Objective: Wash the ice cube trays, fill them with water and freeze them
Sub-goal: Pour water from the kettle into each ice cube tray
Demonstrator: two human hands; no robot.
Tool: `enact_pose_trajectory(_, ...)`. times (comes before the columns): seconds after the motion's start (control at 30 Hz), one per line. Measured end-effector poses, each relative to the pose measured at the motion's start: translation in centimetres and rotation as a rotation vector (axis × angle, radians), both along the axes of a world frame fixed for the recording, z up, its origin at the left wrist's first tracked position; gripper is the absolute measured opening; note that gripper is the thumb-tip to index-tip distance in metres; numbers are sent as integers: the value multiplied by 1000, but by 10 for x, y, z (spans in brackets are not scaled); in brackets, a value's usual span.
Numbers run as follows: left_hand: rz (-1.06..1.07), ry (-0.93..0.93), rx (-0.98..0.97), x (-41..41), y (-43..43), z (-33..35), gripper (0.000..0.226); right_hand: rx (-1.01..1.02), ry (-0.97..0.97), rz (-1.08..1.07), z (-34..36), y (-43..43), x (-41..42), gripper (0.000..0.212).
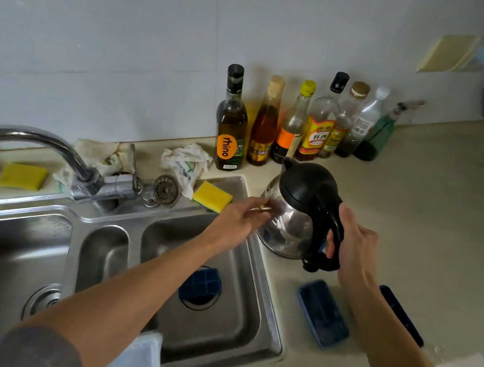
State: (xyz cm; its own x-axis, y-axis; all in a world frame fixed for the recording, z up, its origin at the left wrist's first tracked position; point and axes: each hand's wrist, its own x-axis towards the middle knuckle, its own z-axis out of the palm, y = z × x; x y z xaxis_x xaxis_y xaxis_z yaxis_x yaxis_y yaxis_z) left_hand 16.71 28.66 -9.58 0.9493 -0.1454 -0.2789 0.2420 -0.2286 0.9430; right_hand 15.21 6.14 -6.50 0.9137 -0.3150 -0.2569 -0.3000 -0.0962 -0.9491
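Head view: the right hand [351, 248] has its fingers wrapped round the black handle of a steel kettle [295, 220], which sits just beside the right rim of the sink [246, 311], toward the back of the bench [434, 220]. The left hand [240, 218] reaches across the sink to the kettle's steel side, fingers stretched out and grasping nothing – motion blur hides whether they touch it.

One dark blue ice cube tray [201, 283] lies in the right basin over the drain. A second tray [323, 312] lies on the bench near its front edge, right of the sink, and a third tray [404, 318] shows partly behind the right forearm.

A yellow sponge [211, 196] rests on the sink's back rim, with a strainer plug [167, 189] and a crumpled cloth [185, 163] beside it. A row of bottles [291, 124] stands along the back edge of the bench – against the wall. The tap [35, 139] arches over the left basin.
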Motion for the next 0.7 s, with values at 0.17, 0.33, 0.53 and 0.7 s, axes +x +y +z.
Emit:
enact_pose_trajectory(0.17,-16,-13,2,5,-13,-10,40,-18,4,49,-5,-13,0,51)
enact_pose_trajectory(0.33,7,-12,54,-12,-9,-14,36,-536,-227,-12,-2,-17,-7,31)
enact_pose_trajectory(0.53,281,17,377,-106,44,-37,13,-545,-594,328,3,16,-42,16)
enact_pose_trajectory(0.7,538,193,583,-205,105,-47,8,-471,-229,879,-41,83,-84,15)
